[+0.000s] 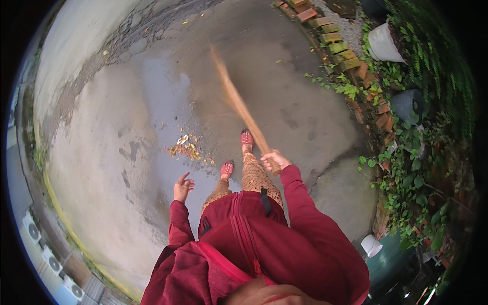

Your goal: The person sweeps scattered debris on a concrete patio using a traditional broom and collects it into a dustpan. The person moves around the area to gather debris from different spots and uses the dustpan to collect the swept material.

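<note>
My right hand is wrapped round the thick end of a stick broom, a long bundle of thin brown twigs. The broom slants forward and to the left from my hand, its far end thin and smeared by motion. My left hand hangs in the air with its fingers apart and nothing in it. Ahead of that hand, on the wet ground, lies a small heap of leaves and litter in yellow, red and white bits. The broom's tip is apart from this heap, farther forward.
Red sandals are on my feet, just right of the heap. A brick border with plants runs along the right, beside a white pot and a grey pot. A white bucket stands at lower right. Cracked pavement lies left.
</note>
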`<state>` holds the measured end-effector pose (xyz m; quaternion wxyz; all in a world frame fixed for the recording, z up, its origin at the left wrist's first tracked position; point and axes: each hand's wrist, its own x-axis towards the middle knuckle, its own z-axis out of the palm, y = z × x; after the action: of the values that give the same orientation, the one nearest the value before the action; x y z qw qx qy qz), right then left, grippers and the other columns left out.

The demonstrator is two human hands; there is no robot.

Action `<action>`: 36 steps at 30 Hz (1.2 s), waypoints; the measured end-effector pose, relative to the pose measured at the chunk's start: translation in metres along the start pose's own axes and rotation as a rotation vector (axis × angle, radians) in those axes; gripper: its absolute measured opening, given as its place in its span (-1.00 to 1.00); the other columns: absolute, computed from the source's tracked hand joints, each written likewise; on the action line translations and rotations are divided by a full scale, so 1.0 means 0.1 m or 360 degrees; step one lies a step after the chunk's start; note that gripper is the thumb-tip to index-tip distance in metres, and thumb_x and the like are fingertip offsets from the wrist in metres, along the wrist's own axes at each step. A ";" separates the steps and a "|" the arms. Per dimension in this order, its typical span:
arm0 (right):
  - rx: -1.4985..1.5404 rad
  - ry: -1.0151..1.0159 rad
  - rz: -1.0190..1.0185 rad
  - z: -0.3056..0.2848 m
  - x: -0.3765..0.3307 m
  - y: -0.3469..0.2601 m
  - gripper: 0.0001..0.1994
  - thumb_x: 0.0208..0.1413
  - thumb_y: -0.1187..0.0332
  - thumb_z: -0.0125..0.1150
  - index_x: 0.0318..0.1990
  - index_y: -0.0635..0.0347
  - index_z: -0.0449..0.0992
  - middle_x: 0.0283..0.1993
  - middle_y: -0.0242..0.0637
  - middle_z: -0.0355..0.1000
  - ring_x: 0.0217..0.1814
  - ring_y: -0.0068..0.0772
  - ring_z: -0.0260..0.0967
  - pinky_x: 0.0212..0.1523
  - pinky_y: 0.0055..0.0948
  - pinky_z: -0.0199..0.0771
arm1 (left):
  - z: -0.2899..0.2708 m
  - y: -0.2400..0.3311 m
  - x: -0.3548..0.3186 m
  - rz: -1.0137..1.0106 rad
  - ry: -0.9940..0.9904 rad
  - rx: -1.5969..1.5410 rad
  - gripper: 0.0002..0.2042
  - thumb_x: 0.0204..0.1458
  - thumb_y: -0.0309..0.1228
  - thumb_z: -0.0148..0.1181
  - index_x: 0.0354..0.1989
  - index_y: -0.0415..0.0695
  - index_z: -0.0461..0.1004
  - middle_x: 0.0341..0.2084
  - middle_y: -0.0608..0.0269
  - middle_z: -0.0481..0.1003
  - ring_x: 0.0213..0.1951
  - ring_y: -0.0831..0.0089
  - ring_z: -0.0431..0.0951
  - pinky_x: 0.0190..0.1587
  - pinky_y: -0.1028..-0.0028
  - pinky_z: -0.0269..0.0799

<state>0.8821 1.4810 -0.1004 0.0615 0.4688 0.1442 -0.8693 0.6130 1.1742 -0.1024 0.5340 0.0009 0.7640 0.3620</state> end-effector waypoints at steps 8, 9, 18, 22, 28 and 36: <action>-0.0341 0.0801 -0.0342 -0.95 0.16 -1.40 -0.92 -0.28 0.52 0.02 -0.68 0.24 0.28 -0.77 -0.31 0.22 -0.78 -0.46 0.20 -0.70 -0.48 0.30 | 0.18 -0.22 -0.10 -0.0132 -0.0020 -0.0077 -0.58 -0.09 -0.62 -0.26 0.03 -0.16 0.16 -0.44 0.18 0.43 -0.46 0.49 0.45 -0.51 0.58 0.41; -0.0346 0.0856 -0.0335 -1.02 0.31 -1.42 -0.93 -0.28 0.52 0.02 -0.68 0.25 0.29 -0.76 -0.31 0.23 -0.77 -0.45 0.21 -0.70 -0.48 0.30 | 0.19 -0.35 -0.16 -0.0257 -0.0005 -0.0055 -0.58 -0.09 -0.62 -0.25 0.03 -0.14 0.17 -0.44 0.17 0.43 -0.46 0.49 0.46 -0.53 0.57 0.41; -0.1314 0.0503 0.0040 -0.94 0.35 -1.26 -0.67 -0.29 0.55 0.08 -0.28 0.40 0.19 -0.67 -0.30 0.22 -0.75 -0.55 0.16 -0.77 -0.55 0.19 | -0.34 -1.48 -0.32 0.0303 -0.0608 0.0710 -0.59 -0.10 -0.60 -0.18 -0.01 -0.03 0.21 -0.54 0.21 0.42 -0.59 0.43 0.43 -0.59 0.42 0.39; -0.1170 0.0213 0.0013 -1.09 -0.16 -1.48 -0.49 -0.27 0.56 0.07 -0.08 0.37 0.05 -0.65 -0.34 0.19 -0.77 -0.58 0.12 -0.80 -0.54 0.15 | 0.06 -0.23 0.22 -0.0503 -0.0020 0.0088 -0.56 -0.19 -0.69 -0.18 -0.05 -0.09 0.25 -0.57 0.17 0.42 -0.63 0.46 0.43 -0.66 0.50 0.40; -0.0474 0.0390 -0.0178 -0.89 -0.85 -0.48 -0.57 -0.27 0.54 0.08 -0.15 0.30 0.12 -0.63 -0.30 0.23 -0.74 -0.54 0.16 -0.78 -0.53 0.21 | 0.44 1.10 0.80 0.0219 -0.0032 0.0104 -0.60 -0.10 -0.57 -0.22 -0.01 -0.09 0.22 -0.48 0.20 0.43 -0.52 0.51 0.45 -0.55 0.56 0.40; -0.0213 0.0909 -0.0227 -0.55 -0.04 -0.83 -0.92 -0.23 0.51 0.00 -0.64 0.33 0.30 -0.74 -0.32 0.21 -0.74 -0.48 0.20 -0.69 -0.47 0.28 | 0.06 0.16 1.89 0.0570 -0.0018 0.1253 -0.68 -0.18 -0.33 -0.01 -0.16 0.01 0.38 -0.38 -0.07 0.43 -0.24 0.09 0.43 -0.15 0.31 0.31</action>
<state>0.9085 1.5765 -0.1100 -0.0122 0.6778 0.2452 -0.6931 0.5301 1.2627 -0.2484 0.4259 0.3390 0.8287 0.1299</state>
